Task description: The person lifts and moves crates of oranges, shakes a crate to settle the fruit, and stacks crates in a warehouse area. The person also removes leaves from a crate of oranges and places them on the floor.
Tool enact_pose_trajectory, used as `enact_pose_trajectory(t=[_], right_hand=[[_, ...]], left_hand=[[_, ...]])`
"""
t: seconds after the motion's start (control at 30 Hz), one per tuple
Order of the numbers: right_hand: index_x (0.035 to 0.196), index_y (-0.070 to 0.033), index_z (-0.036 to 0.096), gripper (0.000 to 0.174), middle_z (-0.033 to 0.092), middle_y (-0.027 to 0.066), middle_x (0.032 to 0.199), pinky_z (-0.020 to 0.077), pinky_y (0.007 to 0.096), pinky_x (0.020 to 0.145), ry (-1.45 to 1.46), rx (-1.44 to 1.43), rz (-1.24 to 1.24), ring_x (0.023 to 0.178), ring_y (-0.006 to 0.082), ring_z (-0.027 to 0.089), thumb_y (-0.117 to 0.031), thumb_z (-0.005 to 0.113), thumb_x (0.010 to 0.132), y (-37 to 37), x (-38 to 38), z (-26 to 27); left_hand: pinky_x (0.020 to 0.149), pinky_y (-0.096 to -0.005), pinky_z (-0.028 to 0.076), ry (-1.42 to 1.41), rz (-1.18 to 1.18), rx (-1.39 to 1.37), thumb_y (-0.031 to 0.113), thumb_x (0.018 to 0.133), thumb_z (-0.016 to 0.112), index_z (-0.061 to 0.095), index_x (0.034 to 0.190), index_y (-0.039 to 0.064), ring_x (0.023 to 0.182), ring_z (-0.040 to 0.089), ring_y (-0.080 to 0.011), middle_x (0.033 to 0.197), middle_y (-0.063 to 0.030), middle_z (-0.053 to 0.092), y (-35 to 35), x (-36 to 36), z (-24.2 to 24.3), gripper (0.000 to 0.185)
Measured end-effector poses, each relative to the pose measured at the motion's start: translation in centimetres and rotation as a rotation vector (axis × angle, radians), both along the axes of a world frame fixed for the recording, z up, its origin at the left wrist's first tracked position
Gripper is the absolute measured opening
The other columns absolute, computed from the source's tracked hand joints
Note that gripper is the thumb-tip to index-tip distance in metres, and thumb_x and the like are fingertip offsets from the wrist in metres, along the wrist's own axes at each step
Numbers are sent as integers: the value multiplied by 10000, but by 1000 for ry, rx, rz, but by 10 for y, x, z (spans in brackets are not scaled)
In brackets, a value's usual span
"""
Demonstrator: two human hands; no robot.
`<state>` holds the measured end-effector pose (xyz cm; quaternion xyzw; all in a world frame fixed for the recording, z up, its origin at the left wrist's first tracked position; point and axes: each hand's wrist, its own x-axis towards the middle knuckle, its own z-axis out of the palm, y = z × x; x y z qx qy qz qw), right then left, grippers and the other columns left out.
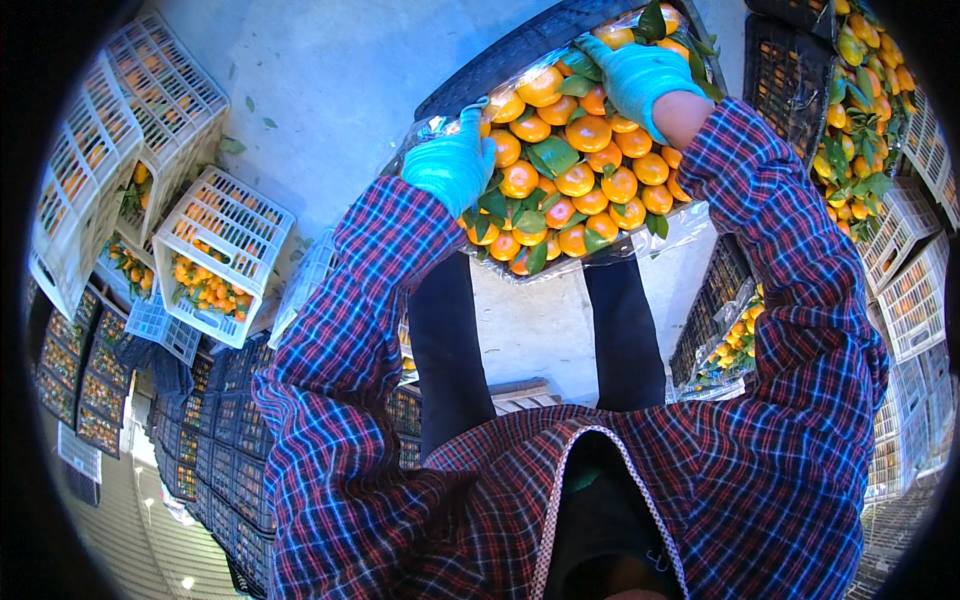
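A black plastic crate (487,64) lined with clear plastic film (679,225) stands before me, filled with orange citrus fruits (589,133) and green leaves (555,156). My left hand (450,161), in a turquoise glove, is at the crate's left side, its thumb and fingers at the film's edge beside the fruits. My right hand (637,79), gloved alike, lies over the fruits near the far right part, its fingertips by a leaf. Whether its fingers pinch the film or a leaf cannot be told.
White plastic crates (225,225) with citrus stand at the left, some stacked. Stacked black crates (225,420) of fruit fill the lower left. At the right are a black crate (787,82), heaped leafy citrus (866,112) and more white crates (911,300). Leaves (232,146) lie on the concrete floor (330,82).
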<state>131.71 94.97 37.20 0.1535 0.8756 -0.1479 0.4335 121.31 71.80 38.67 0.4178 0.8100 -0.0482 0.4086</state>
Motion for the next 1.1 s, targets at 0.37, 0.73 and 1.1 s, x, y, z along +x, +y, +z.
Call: enact_pose_trajectory(t=[0.37,0.73,1.1], right_hand=[[1337,-231,451,498,596,177,1154,486,442,845,61,-84,-216,1021,355,591,-239,536,846,1,-10,14],[1354,-184,430,484,608,180,1083,483,448,811,177,-383,-145,970,355,597,-309,524,896,-116,-58,32],[1256,-140,527,426,638,176,1056,486,447,819,200,-359,-410,961,358,612,-291,566,859,-158,-61,-4]], left_hand=[[531,-304,515,-457,381,-114,342,948,442,456,1307,49,537,618,-166,745,-113,659,3,-21,2,463],[1059,-430,319,-289,677,175,448,858,599,348,1420,134,1291,381,-329,1426,-157,382,-134,-74,-38,691],[770,-317,522,-966,1187,17,349,881,604,602,1161,98,906,618,-155,1061,-45,638,-144,-74,-92,376]])
